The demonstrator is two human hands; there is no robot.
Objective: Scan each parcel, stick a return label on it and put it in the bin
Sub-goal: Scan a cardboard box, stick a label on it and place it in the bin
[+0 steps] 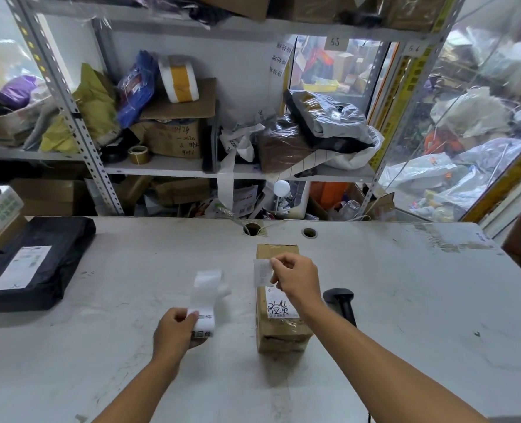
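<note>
Both forearms reach forward over the surface (405,300), a pale, scuffed and scratched top. The left hand (173,331) is curled round a roll of labels (205,303), thumb on top, with a white glossy strip of backing paper arching up and away from the fingers. The right hand (295,277) is raised above the cardboard parcel (280,325), wrist bent down, pinching a small white return label (262,271) between thumb and forefinger; the label hangs flat and upright over the far end of the box, and whether it touches the cardboard cannot be told. The parcel is a brown oblong box lying lengthwise at the middle of the surface, its sides wrapped in wrinkled clear tape, with a white printed sticker carrying handwritten black marks on its top face. Just beside it on the right lies a black handheld scanner (341,303), partly hidden by the right forearm. At the far left sits a flat black plastic mailer bag (54,254) with a white shipping label, soft and creased. Behind stand metal shelves (79,123) crammed with boxes and bags.
</note>
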